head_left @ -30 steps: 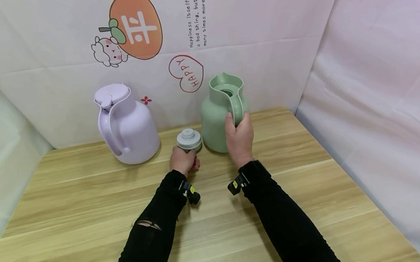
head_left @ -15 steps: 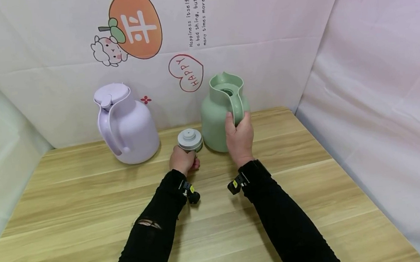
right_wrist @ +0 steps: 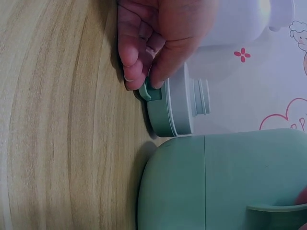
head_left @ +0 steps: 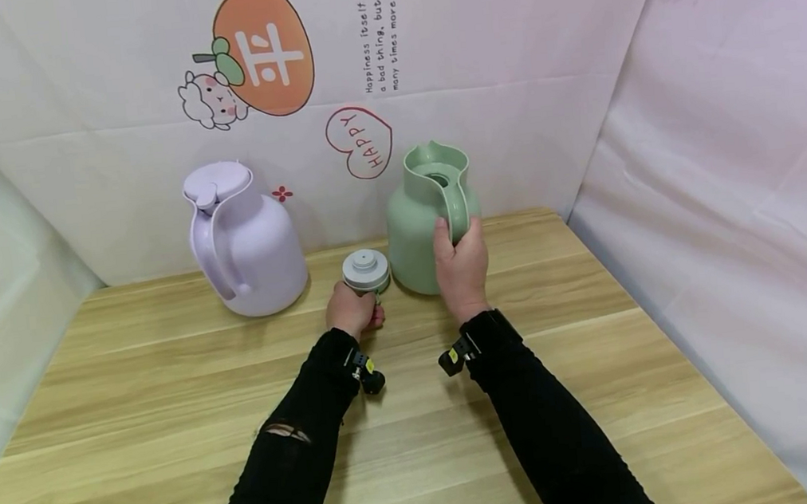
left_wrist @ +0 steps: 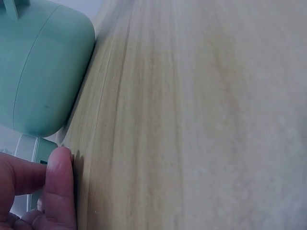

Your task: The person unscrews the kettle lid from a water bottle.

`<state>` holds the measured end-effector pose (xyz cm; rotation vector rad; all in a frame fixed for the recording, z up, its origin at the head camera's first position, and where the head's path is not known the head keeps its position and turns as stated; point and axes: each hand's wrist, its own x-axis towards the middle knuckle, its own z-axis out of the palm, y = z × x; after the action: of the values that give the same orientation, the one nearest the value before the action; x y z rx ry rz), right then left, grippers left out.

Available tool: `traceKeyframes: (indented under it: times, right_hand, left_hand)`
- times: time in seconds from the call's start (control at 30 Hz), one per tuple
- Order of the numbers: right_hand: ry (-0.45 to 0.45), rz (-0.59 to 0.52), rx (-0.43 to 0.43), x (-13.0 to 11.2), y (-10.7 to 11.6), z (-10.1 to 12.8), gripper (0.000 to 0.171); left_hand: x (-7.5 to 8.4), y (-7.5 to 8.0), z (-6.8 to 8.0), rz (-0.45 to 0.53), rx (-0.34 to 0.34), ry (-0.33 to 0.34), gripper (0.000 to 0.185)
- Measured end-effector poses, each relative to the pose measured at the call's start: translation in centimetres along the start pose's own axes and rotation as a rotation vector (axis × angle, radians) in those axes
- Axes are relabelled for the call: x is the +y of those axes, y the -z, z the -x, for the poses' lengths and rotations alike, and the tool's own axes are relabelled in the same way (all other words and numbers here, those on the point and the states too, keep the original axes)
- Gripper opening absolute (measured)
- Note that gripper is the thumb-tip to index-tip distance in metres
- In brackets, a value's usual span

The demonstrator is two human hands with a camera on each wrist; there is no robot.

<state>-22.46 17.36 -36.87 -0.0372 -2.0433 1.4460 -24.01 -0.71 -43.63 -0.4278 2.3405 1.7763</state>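
A mint-green jug [head_left: 416, 231] stands open-topped at the back of the wooden table [head_left: 171, 400]. My right hand [head_left: 461, 267] grips its handle [head_left: 454, 203] from the near side. Just left of it, a grey-and-green lid [head_left: 365, 270] stands on the table with its stopper pointing up. My left hand [head_left: 353, 308] holds the lid at its base. In the right wrist view the left hand's fingers [right_wrist: 139, 52] pinch the lid's [right_wrist: 175, 108] green rim beside the green jug [right_wrist: 220, 182]. The left wrist view shows a fingertip [left_wrist: 60, 187], the lid's edge [left_wrist: 31, 148] and the green jug [left_wrist: 43, 72].
A lilac jug [head_left: 244, 238] with its lid on stands at the back left, handle facing me. A printed backdrop [head_left: 358, 64] closes the back, and cloth walls close both sides. Bare wood runs from my forearms to the near edge.
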Motion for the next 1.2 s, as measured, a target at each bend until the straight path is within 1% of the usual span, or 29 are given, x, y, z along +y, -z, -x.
traceKeyframes:
  times: [0.17, 0.27, 0.4, 0.47, 0.53, 0.6, 0.67, 0.73, 0.8, 0.87, 0.93, 1.03, 1.13, 1.2]
  right_hand:
    - [0.005, -0.003, -0.008, -0.1, 0.0, 0.1, 0.042]
    - [0.005, 0.001, -0.012, -0.2, -0.1, 0.1, 0.042]
    - [0.004, 0.005, -0.022, -0.3, -0.1, 0.1, 0.041]
    - [0.004, 0.004, -0.029, -0.3, -0.1, 0.1, 0.042]
    - [0.002, 0.000, -0.037, -0.4, 0.0, 0.1, 0.043]
    - [-0.003, -0.008, -0.042, -0.4, 0.1, 0.1, 0.043]
    - [-0.008, -0.010, -0.046, -0.5, 0.2, 0.1, 0.044]
    - [-0.016, -0.007, -0.052, -0.5, 0.4, 0.1, 0.045]
    - [-0.028, 0.002, -0.058, -0.6, 0.5, 0.1, 0.047]
    - [-0.040, 0.012, -0.067, -0.6, 0.7, 0.2, 0.047]
    - [-0.048, 0.027, -0.075, -0.7, 1.0, 0.2, 0.049]
    - [-0.057, 0.052, -0.084, -0.9, 1.5, 0.4, 0.052]
    - [-0.038, 0.080, -0.076, -1.0, 2.0, 0.8, 0.057]
    - [-0.003, 0.099, -0.051, -1.2, 2.4, 1.1, 0.060]
  left_hand:
    - [-0.1, 0.2, 0.3, 0.026, 0.003, 0.011, 0.033]
    - [-0.3, 0.4, 0.2, 0.028, 0.001, 0.004, 0.032]
    - [-0.5, 0.9, 0.2, -0.029, 0.007, -0.034, 0.033]
    - [-0.5, 1.3, 0.3, -0.067, 0.011, -0.047, 0.042]
    - [-0.4, 1.8, 0.4, -0.110, 0.008, -0.052, 0.058]
    - [-0.2, 2.2, 0.6, -0.131, 0.003, -0.045, 0.073]
    - [0.0, 2.8, 1.0, -0.172, 0.001, -0.057, 0.082]
    - [0.3, 3.4, 1.5, -0.258, 0.015, -0.097, 0.084]
    - [0.6, 3.9, 2.0, -0.351, 0.035, -0.149, 0.082]
    - [0.9, 4.4, 2.6, -0.422, 0.050, -0.203, 0.079]
    - [1.3, 5.0, 3.3, -0.455, 0.053, -0.247, 0.077]
    - [2.0, 5.8, 4.5, -0.475, 0.064, -0.321, 0.072]
    - [2.5, 6.7, 5.9, -0.543, 0.107, -0.420, 0.068]
    - [2.7, 7.2, 6.9, -0.603, 0.148, -0.500, 0.064]
